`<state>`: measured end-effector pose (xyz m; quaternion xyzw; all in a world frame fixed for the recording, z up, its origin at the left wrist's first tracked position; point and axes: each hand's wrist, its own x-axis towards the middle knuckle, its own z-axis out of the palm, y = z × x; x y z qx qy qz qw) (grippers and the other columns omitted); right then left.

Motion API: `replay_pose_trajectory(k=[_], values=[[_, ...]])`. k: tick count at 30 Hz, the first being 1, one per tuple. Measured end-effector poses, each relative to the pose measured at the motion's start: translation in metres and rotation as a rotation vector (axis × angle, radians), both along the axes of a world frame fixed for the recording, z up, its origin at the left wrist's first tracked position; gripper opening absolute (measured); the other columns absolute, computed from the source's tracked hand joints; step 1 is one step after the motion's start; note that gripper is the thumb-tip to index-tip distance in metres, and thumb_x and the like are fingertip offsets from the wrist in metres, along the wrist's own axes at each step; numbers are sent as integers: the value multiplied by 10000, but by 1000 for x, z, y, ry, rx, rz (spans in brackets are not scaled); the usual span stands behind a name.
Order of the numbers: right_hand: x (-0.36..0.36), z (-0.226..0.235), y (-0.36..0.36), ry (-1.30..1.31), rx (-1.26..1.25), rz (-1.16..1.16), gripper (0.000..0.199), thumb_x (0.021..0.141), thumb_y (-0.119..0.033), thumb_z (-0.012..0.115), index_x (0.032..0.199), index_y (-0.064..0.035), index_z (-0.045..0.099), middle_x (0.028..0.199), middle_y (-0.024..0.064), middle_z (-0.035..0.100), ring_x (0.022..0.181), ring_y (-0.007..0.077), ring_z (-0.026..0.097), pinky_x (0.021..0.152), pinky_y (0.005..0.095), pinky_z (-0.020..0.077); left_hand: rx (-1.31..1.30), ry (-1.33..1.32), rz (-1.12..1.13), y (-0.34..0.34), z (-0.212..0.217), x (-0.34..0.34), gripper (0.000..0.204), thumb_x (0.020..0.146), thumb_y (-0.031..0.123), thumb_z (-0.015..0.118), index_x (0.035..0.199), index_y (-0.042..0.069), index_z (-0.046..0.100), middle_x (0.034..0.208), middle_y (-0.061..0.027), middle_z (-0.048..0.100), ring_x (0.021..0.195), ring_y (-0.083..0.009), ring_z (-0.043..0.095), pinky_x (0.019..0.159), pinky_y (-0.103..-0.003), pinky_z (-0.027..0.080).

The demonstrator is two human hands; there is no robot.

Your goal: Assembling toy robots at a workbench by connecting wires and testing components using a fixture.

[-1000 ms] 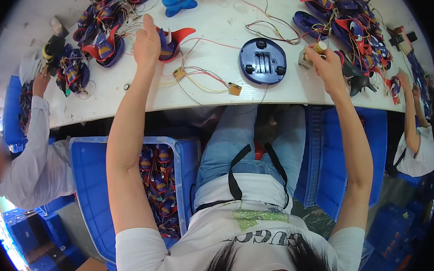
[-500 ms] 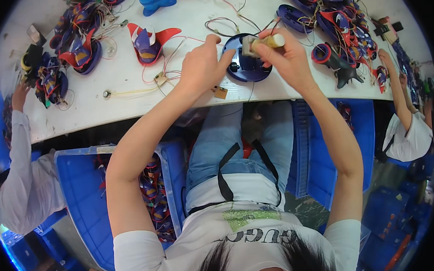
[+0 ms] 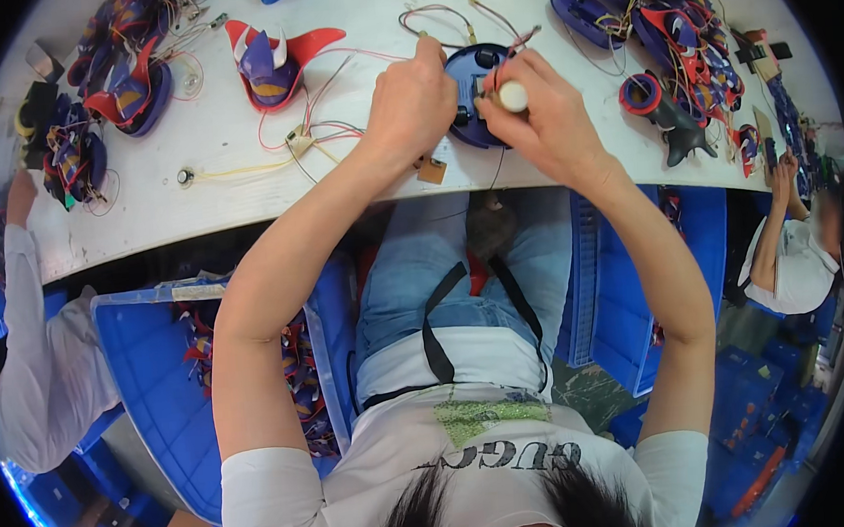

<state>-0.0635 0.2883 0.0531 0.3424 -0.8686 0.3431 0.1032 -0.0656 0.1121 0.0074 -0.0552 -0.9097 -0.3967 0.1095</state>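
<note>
A round dark-blue plastic base (image 3: 469, 130) with black parts inside lies near the table's front edge, wires running from it. My left hand (image 3: 410, 100) is closed at its left edge, the fingertips partly hidden. In my right hand (image 3: 553, 115) is a short cream-coloured cylinder (image 3: 512, 96), held end-up over the middle of the base. Its lower end is hidden by my fingers. Left of my hands lies a red, purple and white horned toy part (image 3: 270, 70), wired to a small circuit board (image 3: 299, 141).
Piles of similar toy parts stand at the back left (image 3: 123, 40) and right (image 3: 684, 40). A black, claw-footed piece (image 3: 680, 137) lies on the right. Blue crates (image 3: 163, 376) flank my legs. Other people's arms (image 3: 21, 269) work at both sides.
My left thumb has drawn back from over the base, and the fingers have closed in. The cylinder has turned from lying sideways to pointing its end upward. The whole view has shifted slightly.
</note>
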Motion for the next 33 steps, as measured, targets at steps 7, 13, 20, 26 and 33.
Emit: replay_pose_trajectory(k=[7, 13, 20, 26, 33], values=[[-13, 1, -3, -109, 28, 7, 199, 823, -118, 680, 980, -33, 591, 893, 69, 521, 675, 134, 472, 602, 233, 389, 85, -12, -22, -4, 13, 7, 201, 858, 163, 560, 998, 19, 549, 693, -117, 603, 615, -256, 575, 596, -344, 455], [48, 21, 11, -72, -252, -236, 332, 847, -84, 635, 1161, -27, 545, 991, 86, 514, 738, 139, 491, 614, 230, 399, 182, 110, -38, -58, 28, 96, 116, 858, 87, 617, 941, 17, 575, 728, -48, 535, 606, -138, 457, 565, -253, 405], [67, -14, -35, -31, 112, 106, 240, 874, -29, 582, 1112, -22, 552, 1002, 100, 514, 755, 219, 542, 648, 278, 444, -203, 194, 322, -167, 25, 147, 220, 876, 38, 565, 1094, 19, 588, 917, -82, 521, 723, -163, 499, 656, -252, 437], [65, -20, -49, -156, 320, 22, 138, 884, -29, 576, 1021, -9, 564, 1020, 120, 520, 757, 267, 561, 657, 309, 459, -301, -74, 320, -237, 21, 134, 395, 907, 116, 531, 1291, 26, 517, 998, -114, 494, 865, -204, 508, 772, -273, 433], [60, -8, -48, -351, 177, 42, 80, 895, -58, 587, 955, -8, 569, 895, 90, 563, 679, 198, 534, 602, 283, 436, -191, -228, 153, -252, 25, 123, 320, 898, 124, 545, 1194, 4, 558, 985, -109, 493, 836, -191, 502, 756, -270, 426]])
